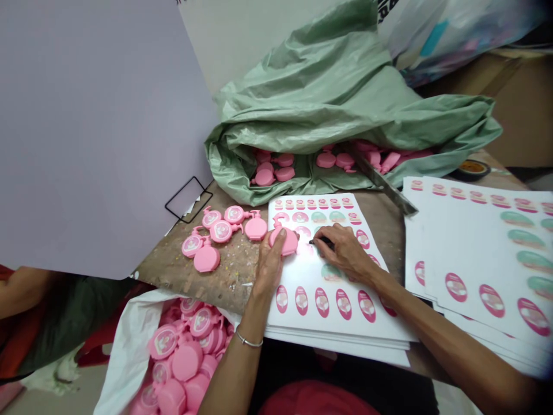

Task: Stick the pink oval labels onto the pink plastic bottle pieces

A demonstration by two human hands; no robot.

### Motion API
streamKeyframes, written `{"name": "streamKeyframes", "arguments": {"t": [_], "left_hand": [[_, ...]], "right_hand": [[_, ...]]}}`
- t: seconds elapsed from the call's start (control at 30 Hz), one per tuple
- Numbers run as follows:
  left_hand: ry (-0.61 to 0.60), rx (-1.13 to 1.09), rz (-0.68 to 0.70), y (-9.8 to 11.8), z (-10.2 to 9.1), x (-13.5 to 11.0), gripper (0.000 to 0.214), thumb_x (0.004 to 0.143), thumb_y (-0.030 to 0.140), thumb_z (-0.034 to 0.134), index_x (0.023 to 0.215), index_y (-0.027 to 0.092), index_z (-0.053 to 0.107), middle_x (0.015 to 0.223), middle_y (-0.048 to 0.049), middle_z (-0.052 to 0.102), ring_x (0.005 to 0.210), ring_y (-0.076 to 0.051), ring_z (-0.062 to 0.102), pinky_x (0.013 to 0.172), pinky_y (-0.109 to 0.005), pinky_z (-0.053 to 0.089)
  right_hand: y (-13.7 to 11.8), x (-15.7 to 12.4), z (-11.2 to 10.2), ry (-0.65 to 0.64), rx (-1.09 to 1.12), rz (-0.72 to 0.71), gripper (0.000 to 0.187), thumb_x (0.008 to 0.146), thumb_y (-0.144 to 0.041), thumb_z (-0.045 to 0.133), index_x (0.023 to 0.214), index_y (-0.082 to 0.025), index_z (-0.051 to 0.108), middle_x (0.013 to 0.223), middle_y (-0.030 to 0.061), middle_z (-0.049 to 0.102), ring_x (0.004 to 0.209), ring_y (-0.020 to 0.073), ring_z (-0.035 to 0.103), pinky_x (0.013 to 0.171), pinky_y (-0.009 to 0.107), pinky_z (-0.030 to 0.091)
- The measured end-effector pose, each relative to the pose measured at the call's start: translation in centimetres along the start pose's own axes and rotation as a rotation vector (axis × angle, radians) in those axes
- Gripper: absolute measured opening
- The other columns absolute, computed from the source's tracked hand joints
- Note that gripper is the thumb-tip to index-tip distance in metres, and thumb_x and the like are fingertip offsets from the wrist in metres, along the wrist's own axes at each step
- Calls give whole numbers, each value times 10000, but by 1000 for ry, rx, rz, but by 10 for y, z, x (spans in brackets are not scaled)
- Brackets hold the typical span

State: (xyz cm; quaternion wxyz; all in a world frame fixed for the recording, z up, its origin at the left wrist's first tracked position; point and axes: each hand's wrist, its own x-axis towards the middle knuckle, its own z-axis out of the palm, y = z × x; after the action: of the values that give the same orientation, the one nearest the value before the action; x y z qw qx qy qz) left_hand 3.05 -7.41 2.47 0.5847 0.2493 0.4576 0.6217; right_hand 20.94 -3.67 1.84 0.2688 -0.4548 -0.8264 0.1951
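Your left hand is closed over a flat pink plastic piece shaped like a pump bottle. Its fingers lie on top of this piece and hold it down on a glossy white sheet of pink and green oval stickers. A thin silver bracelet sits on your left wrist. Your right hand is also closed, and its fingers grip a thin black tool. I cannot tell what kind of tool it is, because your fingers hide most of it. Its tip is just beside the pink piece.

Just to the left of your left hand, six loose pink bottle-shaped pieces lie on a speckled wooden table top. Below and to the left of this hand, a white plastic bag holds many more pink pieces, and some of them carry round labels. Ahead of both hands, a crumpled pale green plastic bag also holds pink pieces, and a long metal strip lies at its mouth. To the right of your right hand is a stack of white sticker sheets. Far to the left of your left hand, a large grey board covers part of the view, and a black wire frame is at its edge.
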Motion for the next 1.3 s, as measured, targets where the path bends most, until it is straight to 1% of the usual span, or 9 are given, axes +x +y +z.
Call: {"name": "streamKeyframes", "arguments": {"t": [0.13,0.23,0.33,0.47,0.67,0.87,1.0,1.13,1.3], "left_hand": [[2,-10,-2,0,1,-1,392,758,400,716,1022,137,595,927,-95,699,911,-209,674,872,-342,477],[-19,-20,-5,0,1,-1,399,759,411,714,1019,132,598,920,-104,704,921,-220,678,882,-354,476],[-25,-19,6,1,0,-1,402,758,422,713,1013,131,602,923,-106,705,926,-224,678,882,-351,474],[-32,-20,5,2,0,-1,396,760,416,713,1010,128,603,907,-100,706,918,-222,678,882,-351,475],[-3,-52,-21,1,-2,-1,397,759,416,720,1018,137,607,923,-89,698,932,-216,672,904,-360,473],[-34,-95,-17,7,1,-5,416,728,412,748,1023,148,623,968,-74,684,888,-183,657,860,-340,513],[-71,-85,-52,18,11,-21,444,784,501,670,1074,167,632,1073,-93,663,948,-222,641,824,-389,558],[-39,-110,-164,29,21,-38,558,807,623,563,1109,161,642,1113,-118,667,1023,-283,631,808,-425,576],[-81,-71,-229,31,23,-47,609,837,668,464,1109,158,657,1047,-120,696,976,-288,662,803,-450,578]], "right_hand": [[2,0,0,48,83,-6,136,888,-269,496,801,-211,583,734,13,641,738,181,510,769,344,327],[3,-3,1,130,-54,-16,141,885,-274,499,816,-207,603,762,33,656,758,192,514,752,347,310],[2,-4,3,106,-178,-60,167,886,-319,517,818,-204,618,774,44,669,760,197,523,757,355,297],[0,-3,6,80,-180,-57,250,842,-443,592,785,-200,611,744,40,657,726,193,532,756,357,321],[-6,-1,5,110,64,68,279,782,-467,646,703,-206,585,663,16,617,627,161,542,647,314,405],[-26,-2,-24,197,391,254,288,774,-498,659,767,-210,643,699,10,658,581,144,570,523,278,434],[-48,-6,-39,217,342,141,237,805,-435,657,946,-255,722,909,29,728,770,188,644,631,312,486],[-61,-11,-41,241,269,40,208,836,-389,633,963,-254,727,892,42,731,753,195,637,664,349,497],[-63,-13,-45,194,214,-7,193,845,-364,621,968,-256,723,886,34,730,745,188,633,670,344,495]]}}
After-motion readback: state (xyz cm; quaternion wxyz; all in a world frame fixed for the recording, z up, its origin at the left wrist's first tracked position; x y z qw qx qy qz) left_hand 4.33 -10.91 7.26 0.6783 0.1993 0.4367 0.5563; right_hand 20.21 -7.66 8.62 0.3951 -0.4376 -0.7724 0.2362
